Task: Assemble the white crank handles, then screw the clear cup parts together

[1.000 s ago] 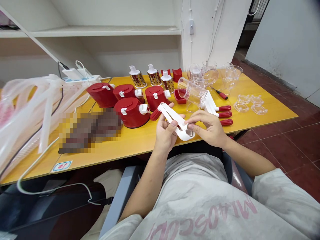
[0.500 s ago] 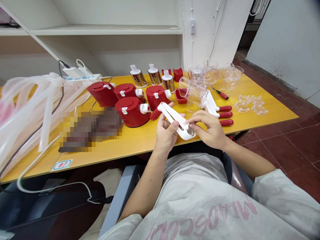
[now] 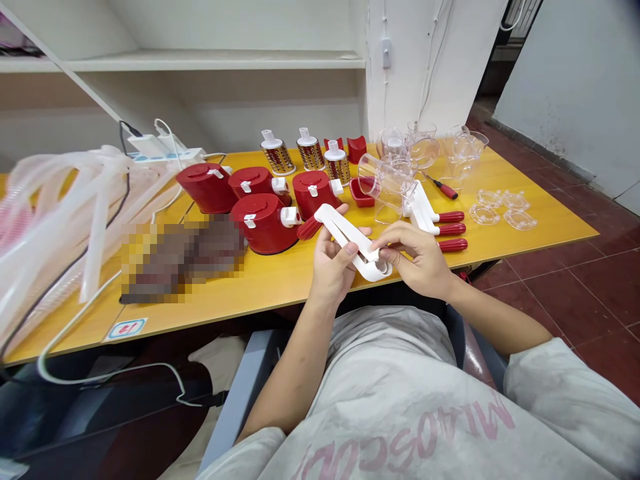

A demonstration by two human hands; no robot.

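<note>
"Looking through the head view, what does the person have in hand?"

"A white plastic U-shaped bracket (image 3: 347,240), held up just above the front edge of the yellow surface (image 3: 280,287). Its two arms point toward 10 o'clock and its curved end toward 4 o'clock."

"How do the hands stand?"

"The left hand (image 3: 330,263) is closed around the bracket's arms, with the thumb lying across the top. The right hand (image 3: 417,257) is gripping near the curved end, pinching it between thumb and forefinger, while the other fingers curl loosely."

"And what sits around them?"

"Taking the hands as the centre, four red housings (image 3: 263,223) with white fittings stand at 10 o'clock, and a red handle (image 3: 309,229) lies just beside the left hand. Three perforated metal grater drums (image 3: 311,155) with white caps stand at 11 o'clock, with small red pieces (image 3: 356,149) behind them. Clear plastic cups (image 3: 385,177) crowd the surface around 12 to 1 o'clock. Three white parts with red handles (image 3: 423,217) lie at 1 o'clock, near a red-handled screwdriver (image 3: 444,189). Four clear plastic rings (image 3: 500,207) lie at 2 o'clock. At 9 o'clock there is a pixelated patch (image 3: 183,260), too obscured to identify, and beyond it a bundle of translucent tubing (image 3: 65,220)."
</note>
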